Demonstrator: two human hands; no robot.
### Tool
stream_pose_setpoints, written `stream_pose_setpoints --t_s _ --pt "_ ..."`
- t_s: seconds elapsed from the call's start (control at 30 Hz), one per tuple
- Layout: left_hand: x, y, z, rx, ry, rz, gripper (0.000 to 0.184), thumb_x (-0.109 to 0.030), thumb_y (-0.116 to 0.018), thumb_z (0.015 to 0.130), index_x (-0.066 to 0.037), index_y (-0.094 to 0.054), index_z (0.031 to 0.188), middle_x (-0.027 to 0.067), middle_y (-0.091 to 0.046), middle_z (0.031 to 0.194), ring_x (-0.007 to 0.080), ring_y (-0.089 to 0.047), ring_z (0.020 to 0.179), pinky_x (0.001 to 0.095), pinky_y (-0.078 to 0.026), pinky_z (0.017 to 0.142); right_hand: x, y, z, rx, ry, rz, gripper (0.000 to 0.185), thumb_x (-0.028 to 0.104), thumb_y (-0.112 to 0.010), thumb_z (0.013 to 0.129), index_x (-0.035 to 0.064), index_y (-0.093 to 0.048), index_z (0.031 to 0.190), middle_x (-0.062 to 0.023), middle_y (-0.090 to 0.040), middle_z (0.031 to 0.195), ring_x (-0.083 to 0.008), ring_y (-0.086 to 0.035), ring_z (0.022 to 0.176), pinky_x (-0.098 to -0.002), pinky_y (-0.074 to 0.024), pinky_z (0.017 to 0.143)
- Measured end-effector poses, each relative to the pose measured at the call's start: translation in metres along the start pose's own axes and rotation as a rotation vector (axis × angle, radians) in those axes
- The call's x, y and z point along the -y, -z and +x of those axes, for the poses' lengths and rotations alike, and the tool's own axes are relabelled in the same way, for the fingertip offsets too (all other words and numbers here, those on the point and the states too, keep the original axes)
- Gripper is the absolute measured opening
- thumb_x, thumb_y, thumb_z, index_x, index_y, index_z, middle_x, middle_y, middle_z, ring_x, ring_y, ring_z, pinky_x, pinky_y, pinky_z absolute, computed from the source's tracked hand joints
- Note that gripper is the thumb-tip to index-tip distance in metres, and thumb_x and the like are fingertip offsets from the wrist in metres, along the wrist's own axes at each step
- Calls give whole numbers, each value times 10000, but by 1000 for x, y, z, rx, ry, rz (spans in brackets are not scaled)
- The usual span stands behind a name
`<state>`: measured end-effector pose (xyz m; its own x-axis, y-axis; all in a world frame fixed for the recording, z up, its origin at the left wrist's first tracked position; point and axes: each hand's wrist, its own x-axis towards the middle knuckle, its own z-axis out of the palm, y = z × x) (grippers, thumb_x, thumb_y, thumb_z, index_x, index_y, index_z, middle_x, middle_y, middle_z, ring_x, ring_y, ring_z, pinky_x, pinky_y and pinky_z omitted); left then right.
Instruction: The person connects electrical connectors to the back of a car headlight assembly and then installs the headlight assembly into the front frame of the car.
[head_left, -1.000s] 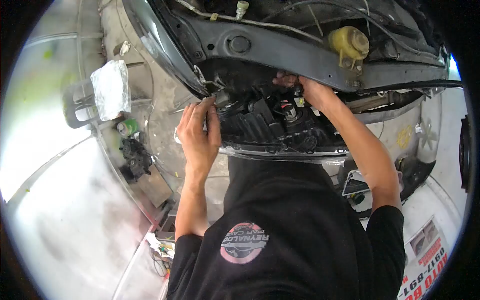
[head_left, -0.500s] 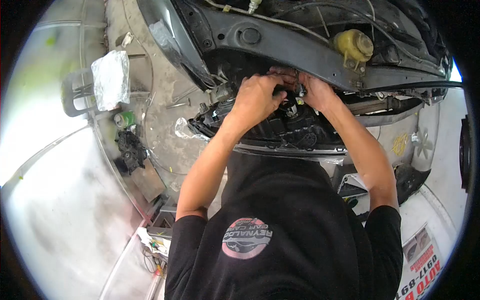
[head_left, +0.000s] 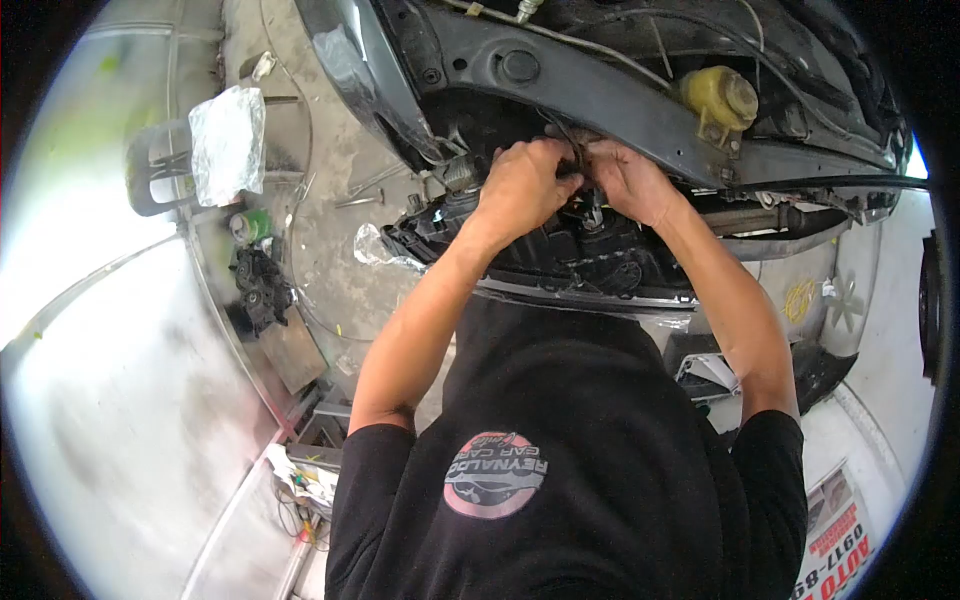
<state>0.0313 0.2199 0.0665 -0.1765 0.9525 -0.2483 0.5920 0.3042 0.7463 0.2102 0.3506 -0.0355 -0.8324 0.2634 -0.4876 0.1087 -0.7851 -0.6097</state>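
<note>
My left hand is closed, its thumb and fingers pinching a thin black wire below the car's dark front crossmember. Opposite it, my right hand has its fingers bent in around the same wire; its fingertips are partly hidden. Just under both hands, the back of a black headlight assembly faces up, with a small light-coloured connector at its top. What lies behind the fingers, in the dark gap, cannot be made out.
A yellowed fluid reservoir is mounted on the right of the crossmember. The grey fender rises at left. On the floor are a green can, a black part and a metal tool. A plastic-covered chair stands beyond.
The view has shifted slightly, so the car sits a little lower and to the right. Between my hands, the black wire now shows as an upward loop. My right fingers have shifted slightly.
</note>
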Motion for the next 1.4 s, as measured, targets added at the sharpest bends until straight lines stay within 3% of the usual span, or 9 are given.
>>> stream_pose_setpoints --t_s 0.03,0.1,0.27,0.63,0.7,0.97,1.13,1.23,1.4 --pt "3 -1 1 -79 3 -102 289 -150 -735 813 -10 -722 1064 244 -711 997 402 -685 992 445 -527 864 13 -23 -8 -38 -56 268 499 188 -550 980 17 -496 1445 -102 -630 1296 -199 -531 1259 -347 -323 1148" --pt "15 -5 5 -236 7 -306 214 -140 -695 839 -14 -738 1008 253 -708 893 418 -691 934 473 -531 799 29 -55 -22 -89 -7 -157 539 250 -600 957 0 -517 1428 -106 -642 1282 -204 -546 1235 -329 -342 1126" --pt "32 2 9 -71 143 -721 243 -139 -669 885 58 -713 1019 81 -716 934 137 -623 852 286 -494 780 29 -61 -19 -207 81 -737 488 261 -676 943 17 -604 1360 -83 -640 1320 -192 -576 1197 -322 -392 1075" --pt "39 3 -5 -506 150 -675 172 -69 -586 967 45 -603 1095 143 -691 952 191 -634 841 337 -508 788 18 -21 -15 -427 429 -1562 622 490 -608 943 -11 -613 1311 -204 -686 1145 -322 -662 1035 -404 -501 930" --pt "44 -1 -3 -597 65 -575 174 -62 -588 963 45 -607 1099 153 -686 986 196 -630 862 352 -509 798 23 -41 -12 -522 53 -1220 476 369 -616 966 4 -637 1271 -167 -690 1135 -261 -660 1025 -374 -499 923" --pt "-12 3 -51 -229 -252 -184 371 -18 -621 886 7 -615 1257 237 -588 1328 411 -547 1275 425 -435 1074 0 -20 4 -285 -14 -918 591 344 -659 922 -17 -544 1376 -253 -603 1330 -375 -610 1182 -446 -466 1043" --pt "-20 -13 -33 -302 -243 31 548 -100 -657 866 -26 -508 1388 252 -492 1431 426 -530 1253 514 -409 1048 -6 -5 43 -235 114 -1563 471 291 -577 963 4 -570 1337 -235 -604 1335 -364 -565 1243 -438 -410 1097" --pt "-28 -19 -21 -300 -281 157 498 -99 -658 863 -2 -539 1336 259 -534 1367 431 -539 1229 517 -415 1033 -7 13 63 35 245 -1667 459 266 -521 987 27 -536 1378 -242 -581 1353 -368 -513 1319 -420 -361 1137" --pt "3 11 -71 -502 -246 48 305 -25 -652 776 -20 -651 1080 186 -659 1074 402 -596 1057 512 -446 975 -12 -25 49 -276 140 -1482 514 324 -550 1001 2 -502 1399 -239 -573 1361 -389 -525 1293 -420 -386 1108"
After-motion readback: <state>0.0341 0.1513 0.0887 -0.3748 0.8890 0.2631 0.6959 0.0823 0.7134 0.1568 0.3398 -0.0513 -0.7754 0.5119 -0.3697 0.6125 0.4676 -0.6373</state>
